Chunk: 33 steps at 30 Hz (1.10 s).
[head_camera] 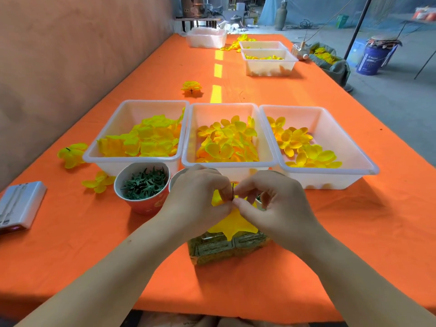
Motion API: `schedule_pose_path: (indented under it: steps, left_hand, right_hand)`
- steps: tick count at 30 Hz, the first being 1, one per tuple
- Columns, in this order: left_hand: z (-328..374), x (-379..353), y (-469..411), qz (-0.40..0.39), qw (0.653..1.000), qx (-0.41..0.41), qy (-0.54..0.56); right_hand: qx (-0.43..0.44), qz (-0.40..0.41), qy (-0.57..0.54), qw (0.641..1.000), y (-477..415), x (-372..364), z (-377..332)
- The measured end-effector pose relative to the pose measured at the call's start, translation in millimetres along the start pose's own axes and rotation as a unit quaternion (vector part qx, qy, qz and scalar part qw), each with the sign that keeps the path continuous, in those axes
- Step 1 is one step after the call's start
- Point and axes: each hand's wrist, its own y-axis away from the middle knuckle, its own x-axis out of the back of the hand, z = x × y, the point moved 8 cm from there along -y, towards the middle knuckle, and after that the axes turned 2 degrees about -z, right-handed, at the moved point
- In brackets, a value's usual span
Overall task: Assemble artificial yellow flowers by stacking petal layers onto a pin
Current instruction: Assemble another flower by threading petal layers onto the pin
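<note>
My left hand [198, 199] pinches the petal layer [233, 221] right at the thin pin [233, 190], right hand [278, 204] pinching that pin too, both over the clear box [226, 250]. Push crooked and I reckon the petal tears or slides off-centre.

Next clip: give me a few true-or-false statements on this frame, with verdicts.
1. The left hand and the right hand both pinch at the pin. True.
2. All three trays hold yellow petals. True.
3. The cup holds yellow petals. False: it holds green pieces.
4. The tablecloth is blue. False: it is orange.
</note>
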Motion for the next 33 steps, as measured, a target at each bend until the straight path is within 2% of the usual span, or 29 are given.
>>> schedule_pose_path:
  steps: [4,8,17,21,24,26,27,29,31,33]
  left_hand:
    - [-3.5,2.9,0.9,0.023,0.999,0.002,0.035]
    - [-7.5,2.2,3.6,0.042,0.997,-0.022,0.066]
    - [-17.2,4.9,8.2,0.027,0.994,-0.003,0.11]
    - [-15.8,5.8,6.6,-0.032,0.994,-0.024,0.104]
    - [-17.9,7.6,2.5,-0.105,0.989,-0.048,0.096]
    - [-30.0,15.7,-8.3,-0.128,0.986,-0.033,0.105]
    - [-43.6,26.1,-19.5,-0.096,0.99,-0.017,0.1]
    - [-84.3,56.6,-47.4,0.024,0.998,0.04,0.05]
    - [-133.6,85.2,-71.2,0.118,0.985,0.123,-0.033]
    - [-178.9,99.6,-89.6,0.14,0.968,0.19,-0.091]
  right_hand:
    - [-0.063,-0.028,-0.059,0.996,-0.6,-6.4,14.6]
    - [-0.077,-0.02,-0.079,0.994,1.5,-9.0,16.8]
    - [-0.052,-0.028,0.004,0.998,-0.3,-14.7,11.2]
    - [-0.068,-0.034,-0.005,0.997,0.8,-16.5,15.9]
    - [-0.072,-0.036,-0.004,0.997,0.9,-18.4,18.3]
    - [-0.077,-0.036,-0.009,0.996,0.9,-20.7,18.8]
    - [-0.083,-0.036,-0.009,0.996,0.9,-21.7,19.5]
    - [-0.094,-0.039,-0.008,0.995,0.3,-23.2,20.9]
    - [-0.099,-0.044,-0.013,0.994,-0.4,-24.3,21.3]
    - [-0.093,-0.046,-0.013,0.994,-1.2,-23.9,19.9]
